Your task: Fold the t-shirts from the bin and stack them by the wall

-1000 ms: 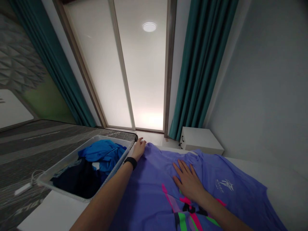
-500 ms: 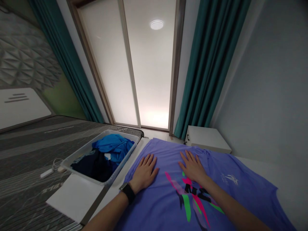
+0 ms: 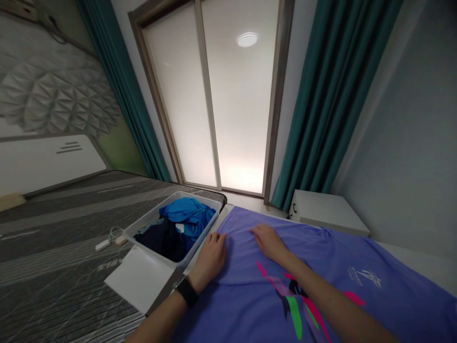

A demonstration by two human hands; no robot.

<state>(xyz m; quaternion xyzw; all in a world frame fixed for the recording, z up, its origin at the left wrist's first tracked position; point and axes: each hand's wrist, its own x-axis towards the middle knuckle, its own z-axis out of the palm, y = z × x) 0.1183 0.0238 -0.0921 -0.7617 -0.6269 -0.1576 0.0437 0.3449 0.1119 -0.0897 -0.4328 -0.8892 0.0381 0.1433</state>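
A purple shirt (image 3: pixel 246 305) with a pink, green and black print and a small white logo lies spread out in front of me. At its left edge my left hand (image 3: pixel 212 252), with a dark watch (image 3: pixel 185 290) on the wrist, has its fingers bent in and closed on the fabric. My right hand (image 3: pixel 269 242) reaches across the upper part of the shirt, its fingers drawn together in a pinch on the cloth. The fingertips of both hands are partly hidden.
Left of the shirt, a clear plastic bin (image 3: pixel 132 233) holds blue and dark clothes (image 3: pixel 189 214). Beneath the bin is a white panel (image 3: pixel 139 278) on a dark striped mattress (image 3: pixel 71 228), where a white cabled device (image 3: pixel 103 245) lies. A white cabinet (image 3: pixel 328 209) stands behind at right.
Both hands lay flat with fingers spread on the shirt before; now their fingers are curled and closed on it. The right hand has moved left, and the view has turned a little left.
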